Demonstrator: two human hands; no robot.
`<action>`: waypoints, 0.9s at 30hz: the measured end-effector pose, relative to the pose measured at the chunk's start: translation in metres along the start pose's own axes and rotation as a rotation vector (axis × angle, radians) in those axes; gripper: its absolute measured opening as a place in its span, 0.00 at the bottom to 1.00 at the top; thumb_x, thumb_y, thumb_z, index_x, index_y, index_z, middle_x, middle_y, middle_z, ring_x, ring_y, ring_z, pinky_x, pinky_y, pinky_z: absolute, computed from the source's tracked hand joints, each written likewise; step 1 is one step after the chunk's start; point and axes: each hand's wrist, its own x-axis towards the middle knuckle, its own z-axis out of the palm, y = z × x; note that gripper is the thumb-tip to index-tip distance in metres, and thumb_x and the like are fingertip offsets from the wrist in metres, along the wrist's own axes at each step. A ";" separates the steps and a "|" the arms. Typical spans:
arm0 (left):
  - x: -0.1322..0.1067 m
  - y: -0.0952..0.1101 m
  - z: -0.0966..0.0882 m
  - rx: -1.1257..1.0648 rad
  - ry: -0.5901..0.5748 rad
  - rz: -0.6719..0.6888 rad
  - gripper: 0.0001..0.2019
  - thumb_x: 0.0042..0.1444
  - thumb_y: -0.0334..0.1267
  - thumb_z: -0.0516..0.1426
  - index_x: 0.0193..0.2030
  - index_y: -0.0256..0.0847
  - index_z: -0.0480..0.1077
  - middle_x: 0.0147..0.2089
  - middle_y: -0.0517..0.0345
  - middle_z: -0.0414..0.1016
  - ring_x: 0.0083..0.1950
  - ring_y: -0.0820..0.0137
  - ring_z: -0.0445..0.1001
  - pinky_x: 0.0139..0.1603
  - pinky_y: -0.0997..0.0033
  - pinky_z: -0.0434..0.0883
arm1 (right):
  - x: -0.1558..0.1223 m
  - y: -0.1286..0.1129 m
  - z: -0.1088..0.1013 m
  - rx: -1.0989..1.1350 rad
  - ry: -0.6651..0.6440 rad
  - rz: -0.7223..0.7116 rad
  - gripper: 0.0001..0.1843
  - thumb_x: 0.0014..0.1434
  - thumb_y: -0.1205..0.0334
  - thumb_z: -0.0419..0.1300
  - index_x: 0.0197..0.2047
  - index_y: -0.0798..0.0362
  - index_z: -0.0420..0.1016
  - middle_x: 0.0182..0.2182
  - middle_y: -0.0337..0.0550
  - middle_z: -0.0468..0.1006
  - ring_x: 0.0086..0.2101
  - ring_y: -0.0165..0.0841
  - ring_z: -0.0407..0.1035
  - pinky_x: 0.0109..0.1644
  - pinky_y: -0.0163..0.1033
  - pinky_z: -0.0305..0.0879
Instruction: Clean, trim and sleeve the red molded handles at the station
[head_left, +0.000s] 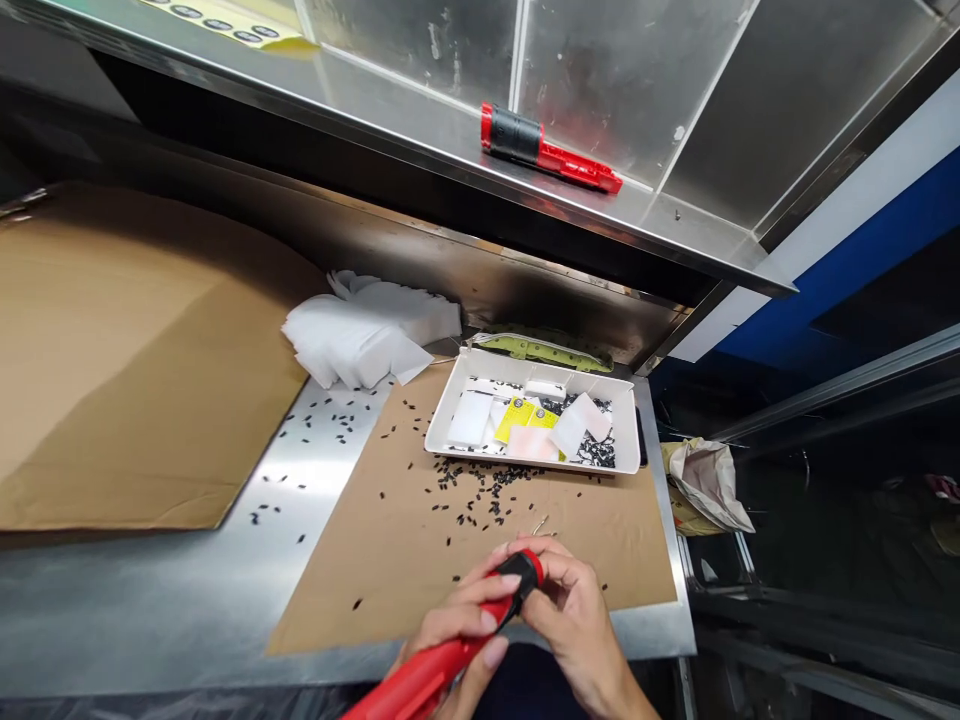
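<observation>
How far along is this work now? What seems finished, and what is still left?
Done, it seems: one red-and-black plastic tool lies on the steel shelf. In hand: the left hand grips a second red tool while the right hand works at its black end. Left: many small black pieces remain on the cardboard and in the white tray.

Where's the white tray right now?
In the head view, the white tray sits at the far edge of the brown cardboard sheet, right of the pile of white sheets.
</observation>
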 end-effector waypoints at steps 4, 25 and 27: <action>0.009 -0.007 -0.007 -0.154 0.011 -0.167 0.11 0.44 0.40 0.70 0.33 0.49 0.74 0.46 0.59 0.81 0.61 0.51 0.71 0.62 0.57 0.69 | -0.006 -0.005 -0.002 0.047 -0.049 0.023 0.19 0.57 0.46 0.63 0.43 0.52 0.81 0.53 0.53 0.73 0.56 0.43 0.68 0.62 0.48 0.62; 0.032 0.007 0.000 -0.411 0.146 -0.556 0.21 0.29 0.44 0.75 0.34 0.51 0.78 0.42 0.61 0.83 0.61 0.52 0.70 0.69 0.49 0.49 | -0.020 -0.009 0.006 -0.267 -0.042 -0.134 0.27 0.63 0.37 0.51 0.54 0.43 0.77 0.67 0.46 0.60 0.69 0.48 0.40 0.70 0.61 0.40; 0.032 0.004 -0.005 -0.413 0.124 -0.564 0.22 0.31 0.46 0.75 0.36 0.52 0.79 0.45 0.58 0.83 0.61 0.49 0.71 0.68 0.44 0.54 | -0.018 -0.006 0.000 -0.412 -0.058 -0.258 0.24 0.64 0.40 0.52 0.54 0.43 0.77 0.67 0.45 0.59 0.70 0.50 0.36 0.70 0.63 0.39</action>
